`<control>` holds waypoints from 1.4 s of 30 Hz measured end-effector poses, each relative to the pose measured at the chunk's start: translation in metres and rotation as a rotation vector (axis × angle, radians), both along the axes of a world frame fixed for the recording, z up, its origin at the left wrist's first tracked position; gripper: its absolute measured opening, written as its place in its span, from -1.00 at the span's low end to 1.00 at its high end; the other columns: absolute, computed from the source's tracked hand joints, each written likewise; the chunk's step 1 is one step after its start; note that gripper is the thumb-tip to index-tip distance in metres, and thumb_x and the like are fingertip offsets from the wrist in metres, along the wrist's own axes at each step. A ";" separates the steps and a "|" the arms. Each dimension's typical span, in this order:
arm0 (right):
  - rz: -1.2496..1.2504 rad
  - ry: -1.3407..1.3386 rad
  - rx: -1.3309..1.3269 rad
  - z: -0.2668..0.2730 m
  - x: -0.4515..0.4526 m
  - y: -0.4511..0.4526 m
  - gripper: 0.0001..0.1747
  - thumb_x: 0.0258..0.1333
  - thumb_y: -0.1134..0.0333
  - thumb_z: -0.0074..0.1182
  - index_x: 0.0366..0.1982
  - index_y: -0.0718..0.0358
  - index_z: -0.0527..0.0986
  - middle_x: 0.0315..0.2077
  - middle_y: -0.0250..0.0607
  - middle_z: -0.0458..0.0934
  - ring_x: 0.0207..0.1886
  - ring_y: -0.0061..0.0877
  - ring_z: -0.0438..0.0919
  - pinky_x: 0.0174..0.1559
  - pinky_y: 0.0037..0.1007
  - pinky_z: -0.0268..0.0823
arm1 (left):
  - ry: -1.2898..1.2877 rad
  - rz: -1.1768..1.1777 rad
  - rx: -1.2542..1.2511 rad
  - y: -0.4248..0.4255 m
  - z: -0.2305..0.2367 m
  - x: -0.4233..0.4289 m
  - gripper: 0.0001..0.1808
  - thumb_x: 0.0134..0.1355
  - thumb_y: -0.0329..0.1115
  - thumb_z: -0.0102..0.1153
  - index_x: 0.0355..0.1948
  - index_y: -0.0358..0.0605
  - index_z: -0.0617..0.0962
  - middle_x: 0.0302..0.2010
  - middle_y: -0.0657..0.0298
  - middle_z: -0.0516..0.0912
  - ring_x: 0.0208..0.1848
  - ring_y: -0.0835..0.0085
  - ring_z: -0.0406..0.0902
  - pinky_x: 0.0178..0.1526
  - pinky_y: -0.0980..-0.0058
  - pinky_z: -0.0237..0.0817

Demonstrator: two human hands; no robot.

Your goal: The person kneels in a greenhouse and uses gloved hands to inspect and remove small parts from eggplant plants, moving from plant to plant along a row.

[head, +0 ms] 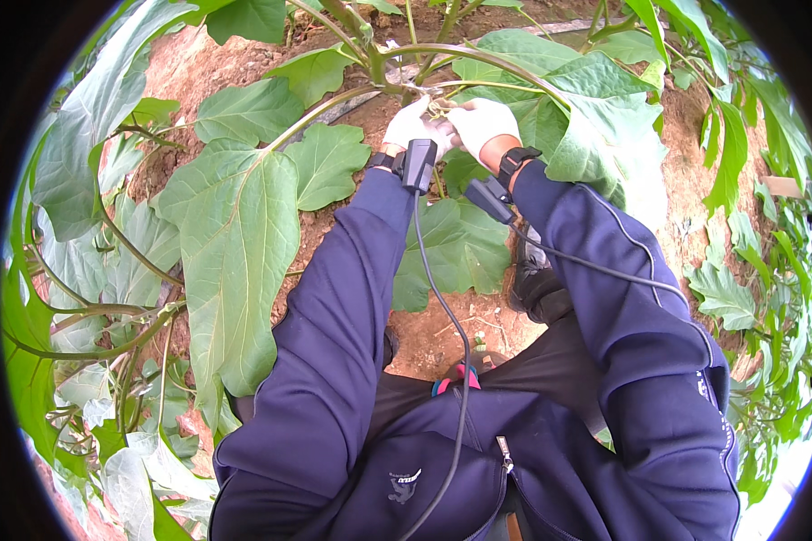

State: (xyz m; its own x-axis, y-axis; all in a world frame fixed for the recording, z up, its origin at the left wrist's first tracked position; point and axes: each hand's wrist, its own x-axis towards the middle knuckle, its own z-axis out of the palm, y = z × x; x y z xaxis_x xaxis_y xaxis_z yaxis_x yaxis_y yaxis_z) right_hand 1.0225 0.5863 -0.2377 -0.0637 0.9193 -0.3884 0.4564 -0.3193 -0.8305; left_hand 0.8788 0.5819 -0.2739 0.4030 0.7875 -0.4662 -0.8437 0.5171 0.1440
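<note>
My left hand (407, 126) and my right hand (484, 124), both in white gloves, meet low on a broad-leaved plant that looks like an eggplant. Their fingertips close around a thin yellowish strand (440, 108), just below where the plant's main stem (377, 66) forks. Whether the strand is a shoot or a tie is too small to tell. A leaf stalk (507, 64) arches over my right hand to a large green leaf (599, 125). Each wrist carries a strap with a black device; the left device (419, 166) hides part of that palm.
Another large leaf (237, 250) hangs beside my left sleeve. Black cables (440, 284) run from the wrist devices across my lap and right sleeve. Reddish-brown soil (426, 338) lies below, with my shoe (531, 264) on it. More leafy plants (731, 291) line both sides.
</note>
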 end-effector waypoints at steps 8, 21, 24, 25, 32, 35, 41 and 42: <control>0.361 -0.490 0.410 0.004 0.009 -0.005 -0.63 0.21 0.08 0.01 -0.25 0.15 0.70 -0.32 -0.14 0.74 -0.26 -0.21 0.70 -0.09 -0.24 0.51 | 0.028 0.001 0.027 0.001 -0.002 -0.004 -0.63 0.55 -0.13 -0.15 0.02 -0.27 0.45 0.09 -0.06 0.55 0.24 -0.03 0.47 0.30 -0.15 0.29; -0.048 0.144 0.005 0.024 -0.004 -0.016 -0.70 0.20 0.18 0.10 -0.34 0.27 0.68 -0.57 -0.26 0.67 -0.58 -0.48 0.64 -0.45 -0.43 0.48 | 0.011 -0.103 0.149 0.000 -0.013 -0.007 -0.53 0.57 -0.05 -0.24 0.15 -0.26 0.43 0.15 -0.06 0.55 0.29 0.11 0.44 0.30 0.04 0.27; -0.098 0.079 -0.009 0.025 -0.008 -0.016 -0.65 0.24 0.21 0.14 -0.09 0.32 0.64 -0.39 -0.28 0.70 -0.46 -0.61 0.64 -0.43 -0.53 0.49 | 0.036 -0.110 0.188 0.001 -0.015 -0.007 -0.50 0.58 0.00 -0.30 0.15 -0.23 0.43 0.18 -0.08 0.55 0.26 0.14 0.46 0.27 0.13 0.29; -0.093 0.108 -0.016 0.024 -0.008 -0.015 -0.65 0.23 0.23 0.15 -0.08 0.33 0.64 -0.39 -0.29 0.71 -0.45 -0.62 0.64 -0.43 -0.54 0.49 | 0.014 -0.102 0.224 0.001 -0.015 -0.006 -0.50 0.58 0.00 -0.30 0.14 -0.23 0.43 0.18 -0.09 0.54 0.25 0.13 0.47 0.27 0.14 0.28; -0.092 0.101 0.048 0.005 -0.012 -0.012 -0.64 0.20 0.24 0.21 -0.05 0.32 0.64 -0.39 -0.32 0.72 -0.41 -0.64 0.66 -0.40 -0.55 0.47 | 0.048 -0.127 0.327 0.006 -0.026 -0.008 -0.51 0.59 -0.02 -0.31 0.09 -0.27 0.43 0.16 -0.14 0.54 0.21 0.08 0.48 0.34 0.17 0.24; -0.039 -0.159 0.228 0.000 -0.015 -0.013 -0.64 0.15 0.17 0.26 -0.13 0.29 0.68 -0.38 -0.23 0.74 -0.38 -0.53 0.69 -0.30 -0.47 0.49 | 0.011 -0.108 0.294 0.011 -0.031 -0.006 -0.52 0.59 -0.03 -0.29 0.09 -0.30 0.42 0.14 -0.17 0.54 0.22 0.05 0.47 0.39 0.17 0.20; -0.051 -0.328 0.321 0.003 -0.018 -0.018 -0.60 0.07 0.04 0.26 -0.21 0.21 0.72 -0.32 -0.11 0.75 -0.26 -0.34 0.71 -0.13 -0.37 0.49 | 0.144 -0.035 0.266 0.009 -0.030 0.002 -0.54 0.58 -0.07 -0.20 0.09 -0.35 0.42 0.07 -0.18 0.57 0.21 0.04 0.46 0.43 0.21 0.18; -0.063 -0.330 0.309 0.004 -0.019 -0.018 -0.59 0.07 0.03 0.25 -0.20 0.20 0.72 -0.32 -0.11 0.75 -0.24 -0.32 0.71 -0.12 -0.37 0.49 | 0.166 -0.031 0.269 0.008 -0.030 0.002 -0.54 0.57 -0.07 -0.18 0.09 -0.35 0.42 0.05 -0.18 0.57 0.20 0.04 0.46 0.42 0.21 0.18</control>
